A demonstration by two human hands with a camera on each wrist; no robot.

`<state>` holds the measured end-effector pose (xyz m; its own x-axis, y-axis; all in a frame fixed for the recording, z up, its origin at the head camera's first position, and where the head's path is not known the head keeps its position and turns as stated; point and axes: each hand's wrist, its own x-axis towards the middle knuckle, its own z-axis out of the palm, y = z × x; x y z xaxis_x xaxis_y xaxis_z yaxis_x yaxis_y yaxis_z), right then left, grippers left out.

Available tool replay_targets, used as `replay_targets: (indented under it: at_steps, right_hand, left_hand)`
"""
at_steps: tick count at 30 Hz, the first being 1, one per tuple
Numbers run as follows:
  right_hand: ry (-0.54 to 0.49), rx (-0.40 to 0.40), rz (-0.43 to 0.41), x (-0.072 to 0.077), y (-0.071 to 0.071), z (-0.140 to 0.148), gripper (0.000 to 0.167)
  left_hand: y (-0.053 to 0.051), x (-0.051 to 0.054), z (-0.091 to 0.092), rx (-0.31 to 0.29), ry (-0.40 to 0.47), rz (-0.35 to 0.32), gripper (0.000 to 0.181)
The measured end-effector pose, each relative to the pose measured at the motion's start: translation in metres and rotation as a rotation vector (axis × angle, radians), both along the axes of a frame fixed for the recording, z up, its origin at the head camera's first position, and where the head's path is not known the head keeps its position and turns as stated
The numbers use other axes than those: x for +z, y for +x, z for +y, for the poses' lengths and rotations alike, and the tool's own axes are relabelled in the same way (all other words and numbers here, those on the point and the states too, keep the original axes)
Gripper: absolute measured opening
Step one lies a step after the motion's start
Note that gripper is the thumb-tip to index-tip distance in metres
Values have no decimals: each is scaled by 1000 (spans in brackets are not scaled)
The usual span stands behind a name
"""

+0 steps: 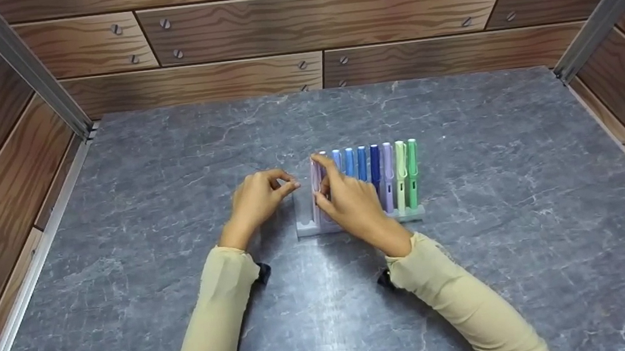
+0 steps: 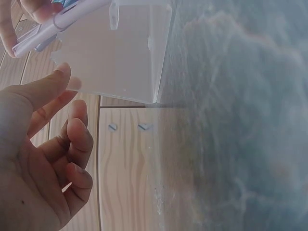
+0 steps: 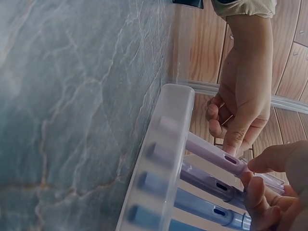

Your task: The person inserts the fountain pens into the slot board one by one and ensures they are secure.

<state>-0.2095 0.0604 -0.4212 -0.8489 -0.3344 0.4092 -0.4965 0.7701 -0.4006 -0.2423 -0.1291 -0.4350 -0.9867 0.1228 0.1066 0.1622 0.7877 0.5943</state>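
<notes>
A clear pen stand (image 1: 307, 230) holds a row of several upright pens, running from pale pink at the left to green at the right. My left hand (image 1: 257, 201) pinches the stand's left edge; in the left wrist view the thumb lies in front of the clear panel (image 2: 120, 53) and the index finger behind it. With thumb and fingers my right hand (image 1: 352, 203) holds the cap of the pale pink pen (image 3: 216, 154), whose lower end sits in the stand's base. Next to it stands a mauve pen (image 3: 204, 180). In the head view, my right hand hides several pens' lower parts.
Toward the right end are a dark blue pen (image 1: 375, 164), a pale green pen (image 1: 401, 172) and a green pen (image 1: 413, 171). The stand rests on a grey marbled table (image 1: 499, 272). Wood-patterned panels (image 1: 326, 19) enclose the back and sides.
</notes>
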Motion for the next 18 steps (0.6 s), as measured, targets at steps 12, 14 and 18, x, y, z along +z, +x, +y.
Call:
replay_targets:
  at_steps: [12, 14, 18]
  right_hand:
    - [-29, 2, 36, 1, -1, 3, 62]
    - [-40, 9, 35, 2, -1, 5, 61]
    - [-43, 11, 51, 4, 0, 9, 59]
  left_hand:
    - [1, 0, -1, -5, 0, 0, 22]
    - [1, 0, -1, -5, -1, -4, 22]
    - [1, 0, 0, -4, 1, -10, 23]
